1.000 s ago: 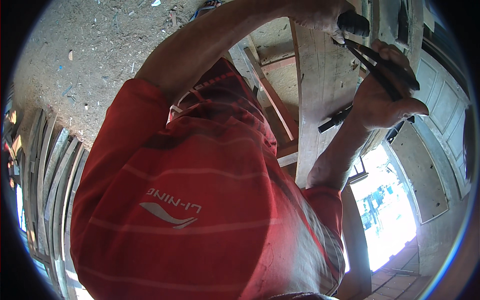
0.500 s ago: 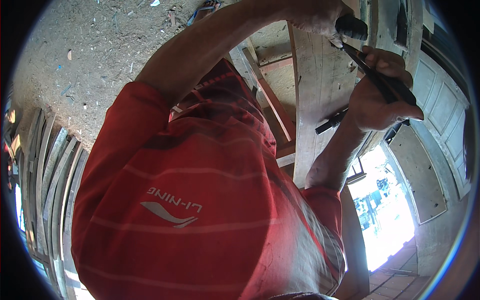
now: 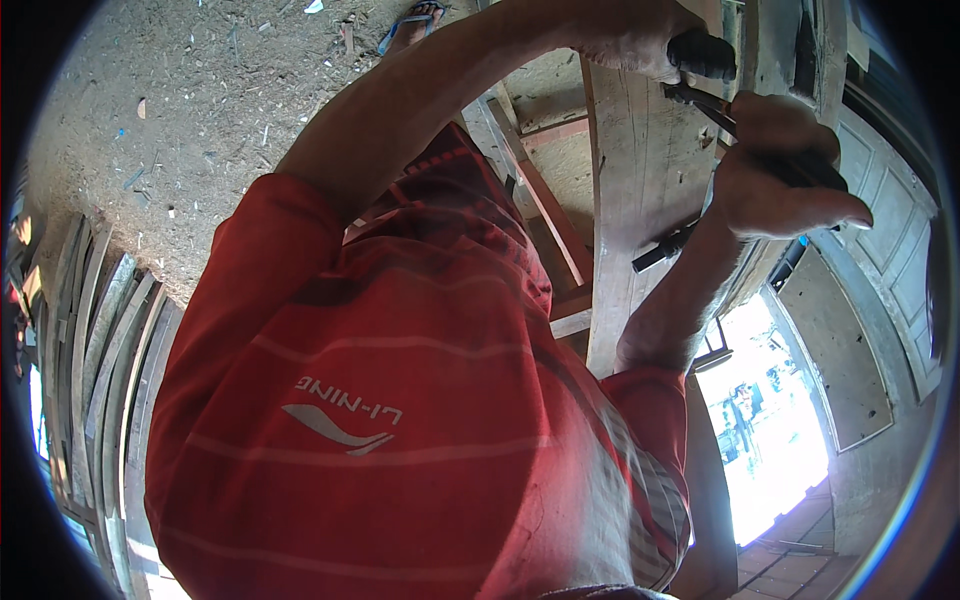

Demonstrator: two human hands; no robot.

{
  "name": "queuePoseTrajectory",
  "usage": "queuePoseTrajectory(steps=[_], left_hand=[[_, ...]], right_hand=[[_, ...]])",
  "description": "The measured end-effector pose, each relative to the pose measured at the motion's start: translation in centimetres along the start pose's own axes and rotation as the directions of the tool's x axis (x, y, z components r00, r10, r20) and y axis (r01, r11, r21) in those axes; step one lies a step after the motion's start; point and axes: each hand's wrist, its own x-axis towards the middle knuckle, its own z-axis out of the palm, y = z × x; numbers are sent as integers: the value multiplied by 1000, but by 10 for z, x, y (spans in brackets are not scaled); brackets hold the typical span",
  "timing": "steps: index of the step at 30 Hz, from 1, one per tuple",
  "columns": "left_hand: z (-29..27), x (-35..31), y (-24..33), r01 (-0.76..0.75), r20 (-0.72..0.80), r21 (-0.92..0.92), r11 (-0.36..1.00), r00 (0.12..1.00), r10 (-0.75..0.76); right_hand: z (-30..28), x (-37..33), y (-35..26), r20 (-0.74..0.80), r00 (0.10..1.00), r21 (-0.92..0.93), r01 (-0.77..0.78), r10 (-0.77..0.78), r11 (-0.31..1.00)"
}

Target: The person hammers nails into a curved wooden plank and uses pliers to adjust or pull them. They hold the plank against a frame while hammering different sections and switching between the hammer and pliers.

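Note:
My right hand is wrapped round the dark handles of a pair of pliers, with its thumb stretched out along them. The pliers' narrow end points up and left, close to the fingers of my left hand. That left hand is closed and bent over the bench. A black rounded piece shows at its fingers; I cannot tell what it is or what else the fingers grip. Under both hands runs a pale wooden bench. A black cylindrical tool lies on it beside my right forearm.
Reddish wooden bars stand left of the bench. Long planks lean at the far left, next to a floor strewn with chips. A pale panelled door and a bright doorway are on the right.
My right hand has turned and shifted slightly right, its fingers closing further over the pliers' handles. My left hand has stayed almost in place.

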Motion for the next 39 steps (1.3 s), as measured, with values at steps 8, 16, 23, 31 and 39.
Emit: queuePoseTrajectory(steps=[8, 16, 23, 31, 39], left_hand=[[2, -1, -1, 47, -59, 47, 998, 997, -44], [6, -5, -1, -14, -218, 11, 1000, 976, 16], [11, -8, -3, 102, -328, 160, 982, 944, -45], [6, 2, 15, 236, -266, 2, 972, 937, -227], [-11, 42, 23, 173, -96, 173, 969, 983, -159]], right_hand=[[-8, 15, -4, -42, 996, -82, -76, 73, 994], [-30, 42, -23, -230, 947, -38, -240, 225, 970], [-52, -18, -69, -433, 901, -465, -184, -41, 866], [-90, -109, -97, -880, 462, -178, -113, -107, 977], [-214, -87, -72, -940, 325, 126, 614, -104, 779]])
